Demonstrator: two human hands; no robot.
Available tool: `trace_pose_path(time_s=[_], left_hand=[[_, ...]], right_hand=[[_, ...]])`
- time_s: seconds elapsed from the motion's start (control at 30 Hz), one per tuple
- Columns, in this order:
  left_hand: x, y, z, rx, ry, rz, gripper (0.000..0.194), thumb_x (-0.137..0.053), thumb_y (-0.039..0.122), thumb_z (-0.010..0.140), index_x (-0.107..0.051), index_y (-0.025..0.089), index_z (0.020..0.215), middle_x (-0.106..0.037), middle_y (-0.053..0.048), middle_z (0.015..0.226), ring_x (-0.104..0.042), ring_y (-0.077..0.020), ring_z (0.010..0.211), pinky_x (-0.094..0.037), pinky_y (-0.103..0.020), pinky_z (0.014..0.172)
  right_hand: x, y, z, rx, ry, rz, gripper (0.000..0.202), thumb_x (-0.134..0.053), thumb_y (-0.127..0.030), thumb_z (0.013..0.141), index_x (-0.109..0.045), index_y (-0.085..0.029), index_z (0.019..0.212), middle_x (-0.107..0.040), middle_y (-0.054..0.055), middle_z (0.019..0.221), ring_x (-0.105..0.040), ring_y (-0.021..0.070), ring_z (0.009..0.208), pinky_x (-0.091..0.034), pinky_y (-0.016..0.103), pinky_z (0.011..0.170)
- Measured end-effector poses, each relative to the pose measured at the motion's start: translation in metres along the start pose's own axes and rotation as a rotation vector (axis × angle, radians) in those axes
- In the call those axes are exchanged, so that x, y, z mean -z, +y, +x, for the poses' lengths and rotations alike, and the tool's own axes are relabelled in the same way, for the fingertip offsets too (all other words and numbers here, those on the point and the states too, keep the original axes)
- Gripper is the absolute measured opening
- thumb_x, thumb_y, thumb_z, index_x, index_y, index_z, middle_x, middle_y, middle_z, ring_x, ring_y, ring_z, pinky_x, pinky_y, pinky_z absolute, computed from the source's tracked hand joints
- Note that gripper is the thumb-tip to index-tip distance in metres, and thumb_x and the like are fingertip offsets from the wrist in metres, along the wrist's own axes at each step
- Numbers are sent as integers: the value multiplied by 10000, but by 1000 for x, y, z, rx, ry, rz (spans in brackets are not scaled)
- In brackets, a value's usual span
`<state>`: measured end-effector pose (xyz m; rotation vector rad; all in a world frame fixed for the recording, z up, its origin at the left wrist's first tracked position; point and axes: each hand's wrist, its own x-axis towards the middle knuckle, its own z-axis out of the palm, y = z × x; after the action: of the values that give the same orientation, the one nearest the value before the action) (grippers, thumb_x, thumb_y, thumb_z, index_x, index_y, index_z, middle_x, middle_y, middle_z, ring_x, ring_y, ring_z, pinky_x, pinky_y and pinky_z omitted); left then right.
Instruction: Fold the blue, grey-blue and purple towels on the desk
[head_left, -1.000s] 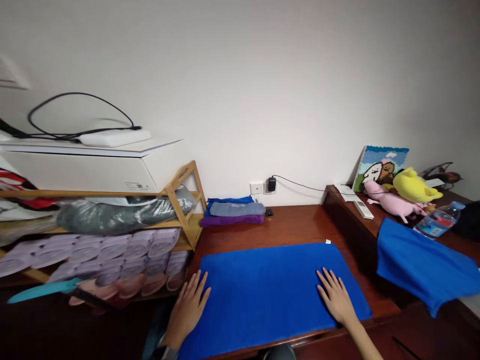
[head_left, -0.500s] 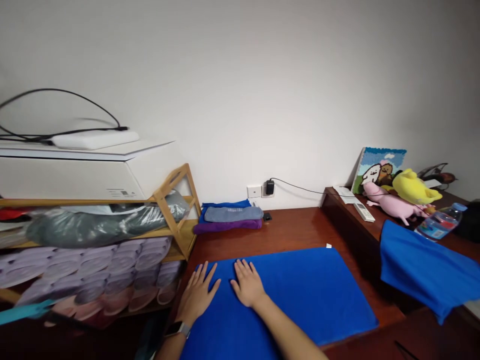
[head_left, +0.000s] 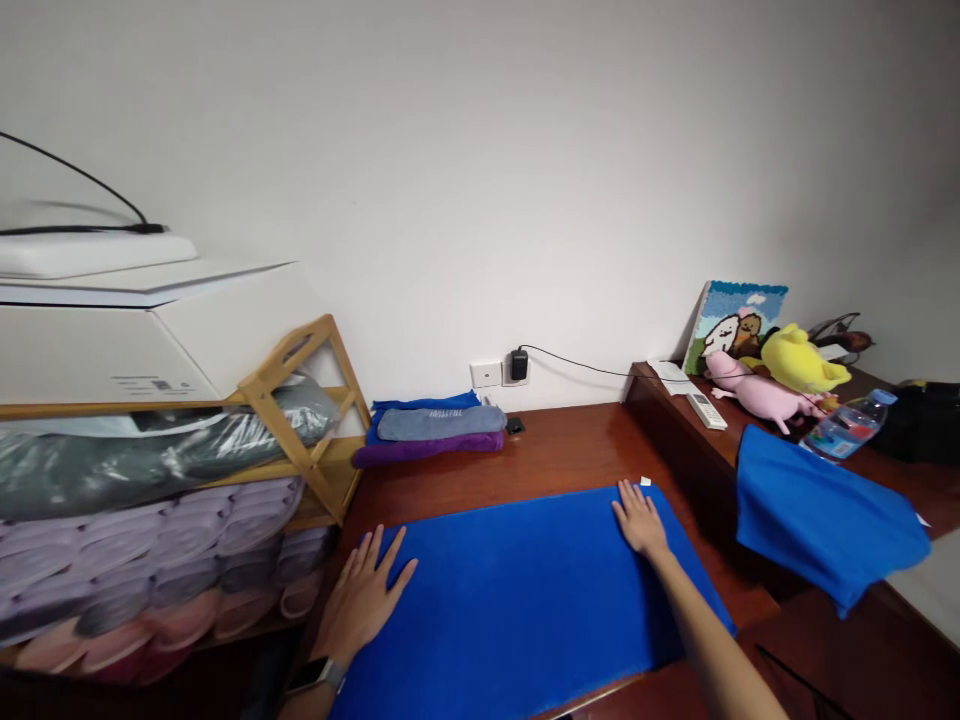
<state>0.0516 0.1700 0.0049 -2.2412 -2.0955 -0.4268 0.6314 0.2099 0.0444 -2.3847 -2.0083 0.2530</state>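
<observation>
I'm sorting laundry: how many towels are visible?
5: flat blue one in front, draped blue one at right, folded blue one, grey one and purple one by the wall. Folds may hide more.

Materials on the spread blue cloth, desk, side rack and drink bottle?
Spread cloth: matte fabric, likely microfibre; short, even nap.
Desk: reddish-brown wood or wood veneer, satin; soft sheen, could be laminate.
Side rack: pale wood, maybe bamboo; yellowish slats.
Drink bottle: clear, glossy plastic, probably; see-through walls, highlights.
</observation>
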Motion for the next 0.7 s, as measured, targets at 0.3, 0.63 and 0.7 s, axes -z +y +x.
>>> trace_pose_path(time_s=[0.3, 0.63, 0.7], left_hand=[[0, -4, 6, 33, -42, 19, 884, -400, 791, 918, -443, 255, 1620, -346, -158, 1740, -309, -412, 1601, -329, -592, 1256], [17, -8, 11, 67, -79, -19, 789, -349, 677, 993, -451, 198, 1612, -437, -162, 1690, -416, -339, 1560, -402, -537, 1228], [19, -7, 9, 70, -71, -14, 799, -355, 687, 991, -441, 199, 1618, -411, -156, 1705, -400, -335, 1569, -375, -532, 1250]], right_hand=[[-17, 74, 12, -71, 64, 21, 711, -137, -528, 1088, -110, -209, 1722, -164, 0, 1776, -134, 203, 1647, -149, 429, 1327], [7, 44, 5, -111, 45, 14, 717, -188, -482, 1076, -211, -149, 1711, -217, 50, 1762, -172, 267, 1641, -133, 510, 1329], [14, -2, -6, -48, 131, 13, 698, -204, -432, 1078, -265, -111, 1695, -236, 81, 1756, -170, 283, 1641, -100, 517, 1334]])
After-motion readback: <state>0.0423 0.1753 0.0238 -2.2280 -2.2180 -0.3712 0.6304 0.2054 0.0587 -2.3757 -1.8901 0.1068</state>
